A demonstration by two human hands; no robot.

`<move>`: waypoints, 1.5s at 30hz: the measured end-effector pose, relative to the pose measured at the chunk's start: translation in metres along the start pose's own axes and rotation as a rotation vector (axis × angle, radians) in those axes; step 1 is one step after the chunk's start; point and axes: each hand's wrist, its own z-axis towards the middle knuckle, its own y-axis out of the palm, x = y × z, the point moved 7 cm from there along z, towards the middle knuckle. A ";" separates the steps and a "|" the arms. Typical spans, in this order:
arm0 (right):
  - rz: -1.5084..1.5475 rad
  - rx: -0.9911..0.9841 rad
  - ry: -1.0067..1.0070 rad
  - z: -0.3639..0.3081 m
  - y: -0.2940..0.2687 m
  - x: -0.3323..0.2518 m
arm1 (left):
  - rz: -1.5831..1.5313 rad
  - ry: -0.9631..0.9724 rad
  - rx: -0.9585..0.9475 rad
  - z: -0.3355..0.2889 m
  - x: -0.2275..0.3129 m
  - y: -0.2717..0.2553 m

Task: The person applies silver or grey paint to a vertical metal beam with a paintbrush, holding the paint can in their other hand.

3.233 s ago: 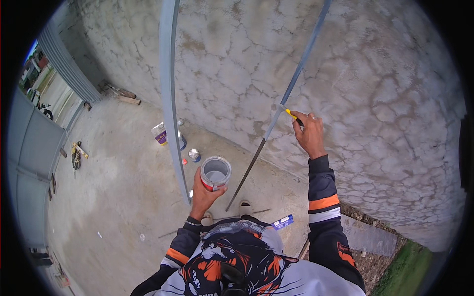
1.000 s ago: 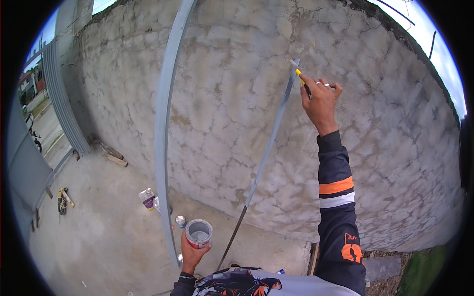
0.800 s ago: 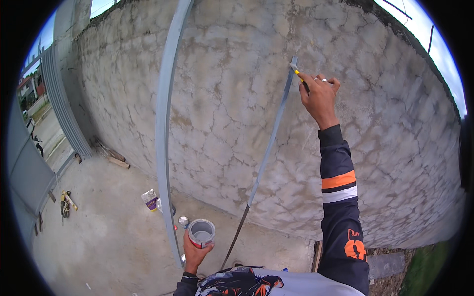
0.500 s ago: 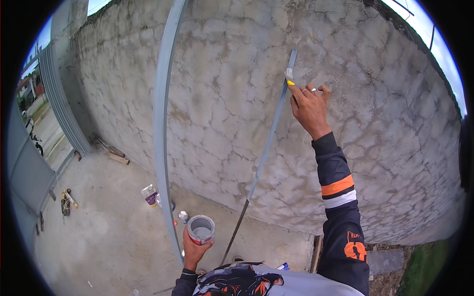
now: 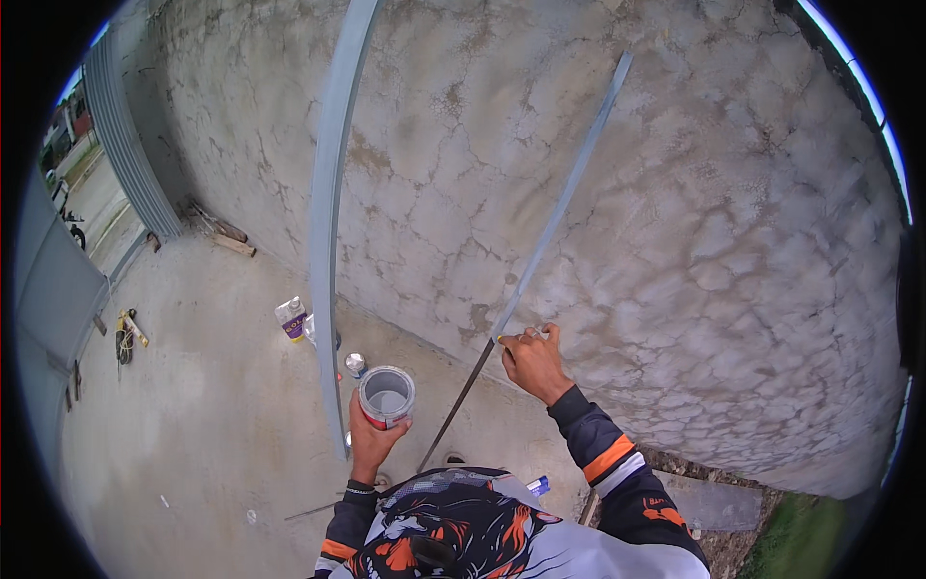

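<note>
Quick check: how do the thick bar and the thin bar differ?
The thick bar looks wider than the thin bar.
The thick bar looks blue-grey along its visible length; the thin bar's lower part is dark.
The thick bar leaves the picture's top; the thin bar's top end shows.
Both are long and mostly blue-grey.

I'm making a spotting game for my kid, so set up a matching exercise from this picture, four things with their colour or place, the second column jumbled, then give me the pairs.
Things:
1. Paint can
2. Thin bar
3. Jug
4. Right hand

Colours and places:
A. On the floor, left of the tall post
B. By the spot where a bar changes colour
C. Held in the left hand
D. Grey for most of its length, dark at the lower end

Pairs: 1-C, 2-D, 3-A, 4-B
</note>
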 end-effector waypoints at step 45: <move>0.146 0.330 0.245 -0.061 0.029 0.024 | 0.140 -0.067 -0.062 -0.028 0.013 -0.020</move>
